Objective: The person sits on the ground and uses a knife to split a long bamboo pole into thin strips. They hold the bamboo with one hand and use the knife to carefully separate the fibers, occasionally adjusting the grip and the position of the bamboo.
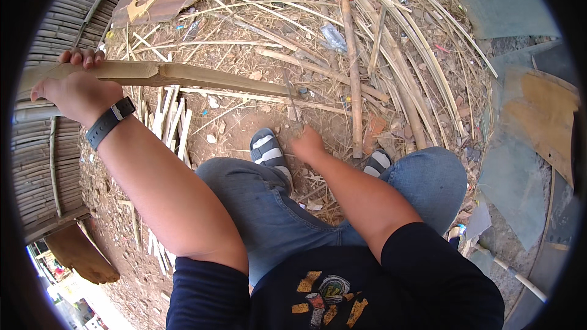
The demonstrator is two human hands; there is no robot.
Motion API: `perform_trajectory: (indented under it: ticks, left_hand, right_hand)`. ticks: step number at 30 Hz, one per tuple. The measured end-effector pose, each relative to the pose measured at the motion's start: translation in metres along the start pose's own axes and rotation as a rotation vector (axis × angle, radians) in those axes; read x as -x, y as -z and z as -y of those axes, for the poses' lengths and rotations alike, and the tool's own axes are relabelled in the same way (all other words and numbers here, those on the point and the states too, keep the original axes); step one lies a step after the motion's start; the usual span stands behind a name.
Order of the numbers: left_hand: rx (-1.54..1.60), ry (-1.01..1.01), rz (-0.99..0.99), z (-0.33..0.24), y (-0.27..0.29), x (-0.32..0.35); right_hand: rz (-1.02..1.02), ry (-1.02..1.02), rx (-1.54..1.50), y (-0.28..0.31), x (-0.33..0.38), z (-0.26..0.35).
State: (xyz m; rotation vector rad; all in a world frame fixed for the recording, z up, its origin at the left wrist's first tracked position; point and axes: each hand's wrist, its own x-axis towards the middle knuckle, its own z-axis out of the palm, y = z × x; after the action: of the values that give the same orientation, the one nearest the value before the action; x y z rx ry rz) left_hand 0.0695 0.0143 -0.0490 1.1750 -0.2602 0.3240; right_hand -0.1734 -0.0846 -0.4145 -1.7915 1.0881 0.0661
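A long split bamboo piece [189, 76] reaches from the left edge toward the middle, its narrow end pointing right. My left hand [85, 91] is closed round it near the left side, thumb on the near edge and fingertips over the far edge. My right hand [309, 145] is closed on the handle of a knife [292, 102], low in front of my left foot. Its thin blade shows nearly edge-on, pointing away from me, and meets or crosses the bamboo's narrow end; I cannot tell whether it cuts in.
Thin bamboo strips [174, 119] lie beside my feet, with longer poles [351, 67] at the far right. A clear plastic bottle [333, 36] rests among them. At left stands a bamboo-slat wall [43, 165]; grey sheets [516, 189] lie at right.
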Motion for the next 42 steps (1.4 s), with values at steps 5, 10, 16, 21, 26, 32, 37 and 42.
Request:
perform_trajectory:
  ticks: [5, 10, 16, 21, 26, 32, 37, 42]
  left_hand:
    - [-0.034, -0.046, 0.014, 0.008, 0.011, -0.006]
    - [-0.019, -0.011, -0.033, 0.01, 0.02, -0.018]
    - [-0.036, 0.006, -0.071, 0.008, 0.01, -0.011]
    - [-0.008, -0.018, 0.044, 0.007, 0.011, -0.012]
    - [-0.017, -0.023, 0.07, 0.012, 0.024, -0.018]
    - [-0.065, -0.01, -0.079, 0.006, 0.012, -0.012]
    - [-0.03, -0.02, -0.012, 0.008, 0.011, -0.011]
    - [-0.046, -0.006, -0.065, 0.01, 0.021, -0.017]
  right_hand:
    - [0.07, 0.275, -0.028, 0.017, 0.009, 0.057]
    - [0.08, -0.042, 0.213, 0.0, -0.004, -0.036]
    - [0.055, -0.2, 0.174, -0.001, -0.013, -0.06]
    - [0.013, -0.113, -0.01, -0.004, 0.002, -0.007]
    - [0.066, 0.13, 0.069, 0.01, 0.006, 0.011]
    - [0.125, -0.058, 0.143, 0.017, -0.017, -0.037]
    - [0.091, 0.031, 0.054, 0.014, 0.006, 0.024]
    - [0.102, 0.216, 0.0, 0.019, 0.015, 0.05]
